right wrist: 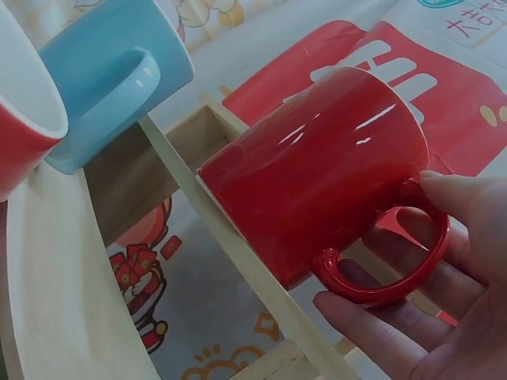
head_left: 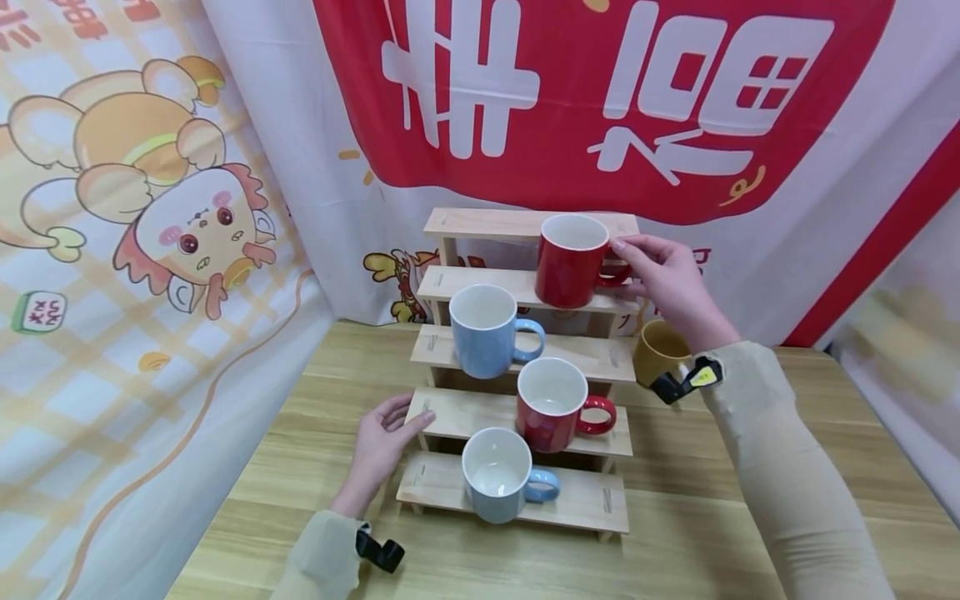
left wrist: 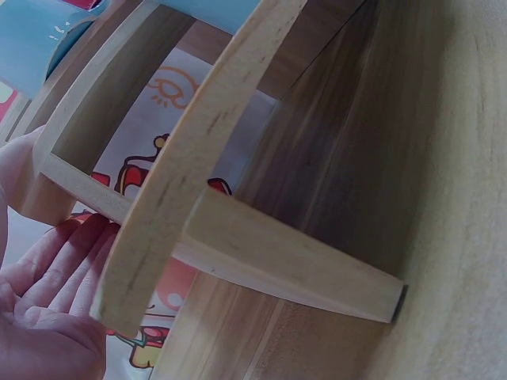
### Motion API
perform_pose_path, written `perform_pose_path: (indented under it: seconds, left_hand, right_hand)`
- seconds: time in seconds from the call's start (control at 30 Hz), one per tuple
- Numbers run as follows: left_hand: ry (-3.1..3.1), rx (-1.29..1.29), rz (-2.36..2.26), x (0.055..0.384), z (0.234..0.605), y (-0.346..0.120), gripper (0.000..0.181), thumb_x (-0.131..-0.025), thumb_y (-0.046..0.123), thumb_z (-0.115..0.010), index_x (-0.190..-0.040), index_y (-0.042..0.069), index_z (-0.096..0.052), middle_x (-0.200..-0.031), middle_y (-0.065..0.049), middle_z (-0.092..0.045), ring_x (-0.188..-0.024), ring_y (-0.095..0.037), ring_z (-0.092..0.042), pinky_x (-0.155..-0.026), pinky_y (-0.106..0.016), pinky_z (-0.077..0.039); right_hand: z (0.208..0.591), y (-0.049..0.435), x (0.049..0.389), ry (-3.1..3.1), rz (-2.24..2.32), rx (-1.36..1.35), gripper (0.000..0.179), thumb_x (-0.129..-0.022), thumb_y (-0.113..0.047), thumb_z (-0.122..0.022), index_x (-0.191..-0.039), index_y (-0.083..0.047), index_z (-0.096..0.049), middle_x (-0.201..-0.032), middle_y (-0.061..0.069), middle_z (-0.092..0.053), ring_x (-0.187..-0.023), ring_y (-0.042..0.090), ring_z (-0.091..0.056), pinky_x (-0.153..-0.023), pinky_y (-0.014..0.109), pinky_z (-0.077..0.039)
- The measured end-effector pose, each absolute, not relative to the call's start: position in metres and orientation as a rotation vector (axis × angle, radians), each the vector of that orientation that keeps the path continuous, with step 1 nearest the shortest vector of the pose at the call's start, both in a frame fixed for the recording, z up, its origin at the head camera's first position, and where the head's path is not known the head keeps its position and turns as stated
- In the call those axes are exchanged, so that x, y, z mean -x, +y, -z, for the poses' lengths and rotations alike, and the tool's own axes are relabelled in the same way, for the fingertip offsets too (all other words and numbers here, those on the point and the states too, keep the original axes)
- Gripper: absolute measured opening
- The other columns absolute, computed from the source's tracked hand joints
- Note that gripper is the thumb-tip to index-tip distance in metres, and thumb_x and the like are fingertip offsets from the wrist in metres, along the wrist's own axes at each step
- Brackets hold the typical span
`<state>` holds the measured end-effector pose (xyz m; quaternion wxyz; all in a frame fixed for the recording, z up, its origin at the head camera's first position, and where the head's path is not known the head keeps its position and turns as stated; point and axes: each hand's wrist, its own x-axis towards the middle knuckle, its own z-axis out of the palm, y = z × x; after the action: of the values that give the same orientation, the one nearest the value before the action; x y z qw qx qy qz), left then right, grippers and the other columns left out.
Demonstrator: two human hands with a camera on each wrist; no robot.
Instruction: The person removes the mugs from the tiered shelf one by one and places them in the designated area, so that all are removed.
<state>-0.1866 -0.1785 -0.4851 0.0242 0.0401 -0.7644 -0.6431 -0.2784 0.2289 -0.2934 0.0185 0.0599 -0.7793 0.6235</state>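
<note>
My right hand point(head_left: 667, 279) holds a red mug point(head_left: 572, 267) by its handle, thumb at the handle's upper end in the right wrist view. The mug's base is at the second board from the top of a tiered wooden stand point(head_left: 468, 287); I cannot tell if it bears fully on it. My left hand point(head_left: 384, 442) grips the left end of a lower board, thumb on top and fingers beneath, as the left wrist view shows. Down the stand's other boards stand a light blue mug point(head_left: 485, 337), another red mug point(head_left: 546, 412) and a second light blue mug point(head_left: 495, 479).
A mustard-yellow mug point(head_left: 658, 354) stands on the wood-grain table point(head_left: 300, 467), right of the stand and partly behind my right wrist. A printed cloth with a large red panel point(head_left: 570, 108) hangs close behind the stand. Another patterned cloth point(head_left: 150, 208) hangs at the left.
</note>
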Motion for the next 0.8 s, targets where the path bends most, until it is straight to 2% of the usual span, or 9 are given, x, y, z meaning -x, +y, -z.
perform_pose_path:
  seconds: [0.27, 0.5, 0.8]
  left_hand:
    - [-2.351, -0.122, 2.002, 0.186, 0.486, -0.179, 0.063, -0.084, 0.034, -0.086, -0.134, 0.002, -0.062, -0.129, -0.016, -0.065, -0.118, -0.029, -0.062, -0.098, -0.030, -0.053]
    - [-2.366, -0.121, 1.999, 0.187, 0.484, -0.179, 0.061, -0.086, 0.031, -0.085, -0.135, 0.003, -0.061, -0.134, -0.016, -0.063, -0.123, -0.028, -0.059, -0.103, -0.034, -0.049]
    - [-2.370, -0.138, 2.002, 0.187, 0.484, -0.178, 0.061, -0.085, 0.031, -0.086, -0.134, 0.004, -0.062, -0.132, -0.016, -0.064, -0.122, -0.028, -0.060, -0.100, -0.032, -0.051]
  right_hand:
    - [0.297, 0.229, 0.277, -2.399, -1.908, -0.157, 0.061, -0.090, -0.056, -0.068, -0.139, -0.019, -0.063, -0.135, 0.009, -0.063, -0.121, 0.026, -0.059, -0.089, 0.025, -0.056]
    - [0.302, 0.225, 0.269, -2.314, -1.838, -0.092, 0.059, -0.090, -0.058, -0.067, -0.133, -0.018, -0.069, -0.130, 0.007, -0.066, -0.117, 0.024, -0.060, -0.085, 0.021, -0.057]
    - [0.310, 0.230, 0.254, -2.125, -1.879, -0.040, 0.051, -0.090, -0.049, -0.071, -0.126, -0.013, -0.072, -0.123, 0.008, -0.070, -0.106, 0.019, -0.068, -0.081, 0.024, -0.058]
